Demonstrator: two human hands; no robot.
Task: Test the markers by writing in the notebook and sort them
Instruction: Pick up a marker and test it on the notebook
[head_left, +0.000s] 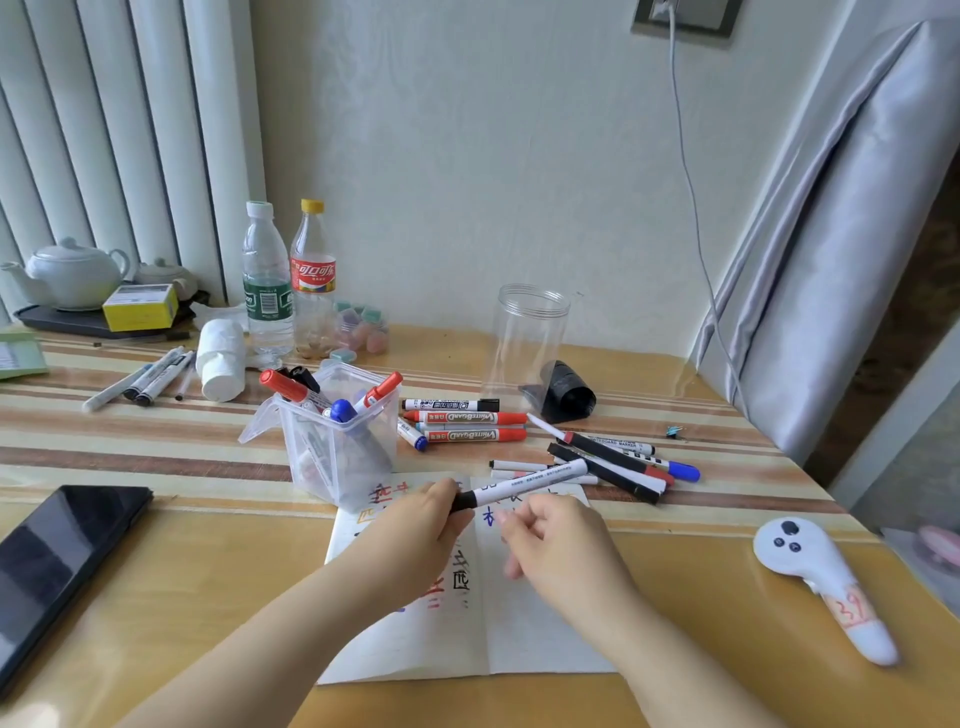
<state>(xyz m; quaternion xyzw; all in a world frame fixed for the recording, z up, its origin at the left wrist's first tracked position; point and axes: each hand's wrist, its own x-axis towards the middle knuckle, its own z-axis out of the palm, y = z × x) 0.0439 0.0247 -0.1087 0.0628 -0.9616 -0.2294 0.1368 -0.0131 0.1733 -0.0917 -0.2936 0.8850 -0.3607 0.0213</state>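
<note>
My left hand (423, 525) grips the black cap end of a white marker (530, 484) that points up and right over the open notebook (530, 639). Just below the marker's barrel, my right hand (550, 540) hovers with loosely curled fingers and holds nothing. The notebook pages carry red, blue and black test scribbles. A clear plastic box (337, 441) behind the notebook holds red, blue and black markers. More markers lie in a row (467, 421) beside the box and in a loose pile (618, 462) to the right.
A clear empty jar (527, 338) and a black roll (566, 392) stand at the back. Two bottles (291, 280), a white tube (221, 358) and several pens (145, 379) sit back left. A dark tablet (52, 561) lies left, a white controller (821, 577) right.
</note>
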